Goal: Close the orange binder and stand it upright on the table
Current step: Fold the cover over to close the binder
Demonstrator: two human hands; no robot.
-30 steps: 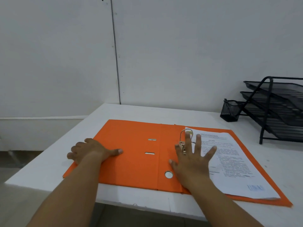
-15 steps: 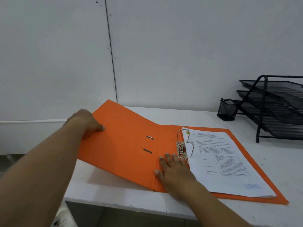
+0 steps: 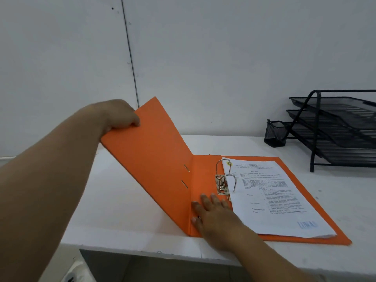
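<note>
The orange binder (image 3: pixel 162 159) lies on the white table (image 3: pixel 114 216), half open. Its left cover is lifted at a steep slant. My left hand (image 3: pixel 120 117) grips the outer edge of that raised cover, thumb on the inside face. My right hand (image 3: pixel 211 210) presses flat on the spine strip at the near end, fingers spread beside the metal ring mechanism (image 3: pixel 223 182). A stack of printed paper (image 3: pixel 270 198) sits on the rings over the flat right cover.
A black mesh letter tray rack (image 3: pixel 333 131) with a small mesh cup (image 3: pixel 274 135) stands at the back right. A grey wall rises right behind the table. The table's near edge (image 3: pixel 142 248) runs just in front of the binder.
My left hand has lifted the left cover from flat on the table to a steep slant. My right hand slid back from the rings to the near end of the spine.
</note>
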